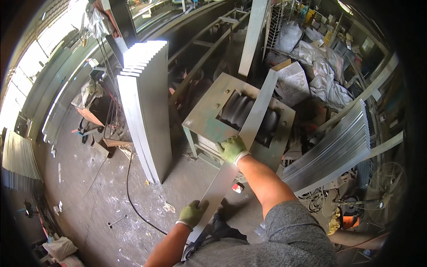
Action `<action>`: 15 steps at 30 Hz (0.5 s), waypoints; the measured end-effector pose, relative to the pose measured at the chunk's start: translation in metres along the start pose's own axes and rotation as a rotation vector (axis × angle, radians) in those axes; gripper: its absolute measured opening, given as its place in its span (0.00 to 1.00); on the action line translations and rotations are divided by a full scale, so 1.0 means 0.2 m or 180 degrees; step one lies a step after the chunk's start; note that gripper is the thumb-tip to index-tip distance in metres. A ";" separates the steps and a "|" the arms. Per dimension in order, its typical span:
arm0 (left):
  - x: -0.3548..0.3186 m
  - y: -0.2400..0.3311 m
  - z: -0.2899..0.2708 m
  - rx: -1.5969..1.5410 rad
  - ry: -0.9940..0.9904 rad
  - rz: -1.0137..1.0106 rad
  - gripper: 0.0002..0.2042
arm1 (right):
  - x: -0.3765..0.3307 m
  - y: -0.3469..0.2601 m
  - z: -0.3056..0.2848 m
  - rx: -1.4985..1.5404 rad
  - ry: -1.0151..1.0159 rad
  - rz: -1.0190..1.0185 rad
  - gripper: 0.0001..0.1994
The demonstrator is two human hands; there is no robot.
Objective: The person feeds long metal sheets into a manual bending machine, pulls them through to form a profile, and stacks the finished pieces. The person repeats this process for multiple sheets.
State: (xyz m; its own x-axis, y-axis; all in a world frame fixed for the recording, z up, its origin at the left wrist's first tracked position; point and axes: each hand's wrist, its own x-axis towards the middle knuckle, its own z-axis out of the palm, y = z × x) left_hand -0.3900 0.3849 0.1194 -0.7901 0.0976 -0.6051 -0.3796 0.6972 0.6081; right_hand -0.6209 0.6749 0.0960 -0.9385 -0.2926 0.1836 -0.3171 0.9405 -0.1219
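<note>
I hold a long flat grey metal strip (249, 129) with both hands, both in green gloves. My left hand (193, 213) grips the strip's near end, low in the view. My right hand (232, 148) grips the strip's left edge about halfway along. The far part of the strip lies slanted across the open top of a green metal machine (202, 116), over its dark ribbed rollers (233, 111).
A tall stack of flat grey metal strips (144, 102) stands upright left of the machine. A pile of corrugated strips (333, 151) lies to the right. A black cable (133, 200) runs over the concrete floor. A fan (384, 191) stands at the lower right.
</note>
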 end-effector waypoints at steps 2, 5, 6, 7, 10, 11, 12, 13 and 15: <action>0.02 -0.02 0.03 -0.0042 -0.0064 -0.0004 0.34 | -0.01 -0.01 -0.01 -0.0038 -0.0212 0.0012 0.27; -0.01 -0.15 0.08 0.0142 -0.0024 -0.0023 0.32 | -0.07 -0.09 0.02 -0.0112 -0.0410 -0.0003 0.26; -0.04 -0.21 0.09 0.0113 -0.0018 0.0018 0.32 | -0.11 -0.15 0.04 -0.0113 -0.0291 -0.0042 0.27; -0.07 -0.28 0.10 0.0094 -0.0007 0.0055 0.31 | -0.14 -0.20 0.06 -0.0102 -0.0218 -0.0118 0.27; -0.17 -0.50 0.11 0.0006 0.0044 0.0067 0.31 | -0.25 -0.36 0.12 -0.0111 -0.0069 -0.0261 0.29; -0.22 -0.59 0.11 -0.0051 0.0097 0.0069 0.32 | -0.29 -0.44 0.14 -0.0117 -0.0090 -0.0270 0.29; -0.24 -0.67 0.11 -0.0052 0.0050 0.0034 0.32 | -0.33 -0.50 0.16 -0.0128 -0.0103 -0.0282 0.29; -0.27 -0.75 0.11 -0.0085 0.0110 0.0106 0.31 | -0.36 -0.56 0.18 -0.0137 -0.0115 -0.0292 0.29; -0.34 -0.90 0.12 -0.0154 0.0244 0.0257 0.30 | -0.44 -0.69 0.22 0.0030 -0.0141 -0.0268 0.28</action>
State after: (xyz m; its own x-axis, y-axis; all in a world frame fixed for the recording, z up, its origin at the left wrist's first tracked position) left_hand -0.2564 0.2691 0.0381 -0.8528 0.0961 -0.5133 -0.3347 0.6540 0.6784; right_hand -0.5015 0.5630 0.0534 -0.9135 -0.3780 0.1503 -0.3961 0.9107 -0.1170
